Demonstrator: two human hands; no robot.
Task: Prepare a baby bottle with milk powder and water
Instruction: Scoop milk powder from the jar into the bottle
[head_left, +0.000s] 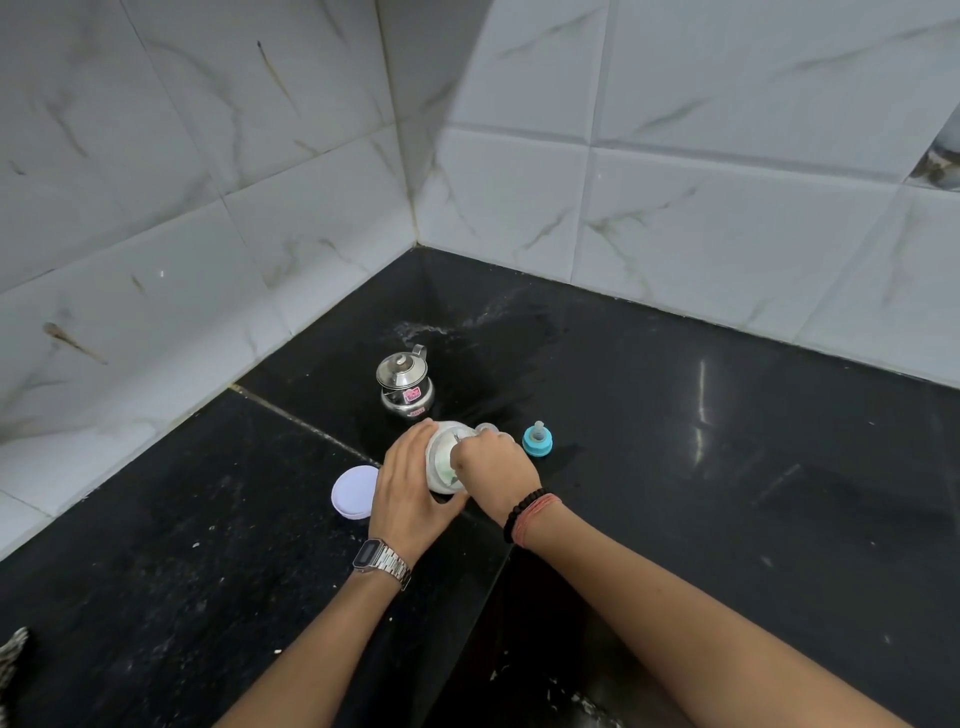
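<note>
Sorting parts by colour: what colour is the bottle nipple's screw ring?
Light blue; the nipple ring shows clearly in the head view.

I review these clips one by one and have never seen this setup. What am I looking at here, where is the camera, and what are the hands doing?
No machine here: a person wears one wide-angle camera on the head, looking down at their own arms. The left hand, with a wristwatch, holds a white container on the black counter. The right hand, with bracelets, is curled over its open top, pinching what looks like a thin utensil; I cannot tell what. Nearby lie a white lid, a blue bottle teat ring and a lidded steel pot.
</note>
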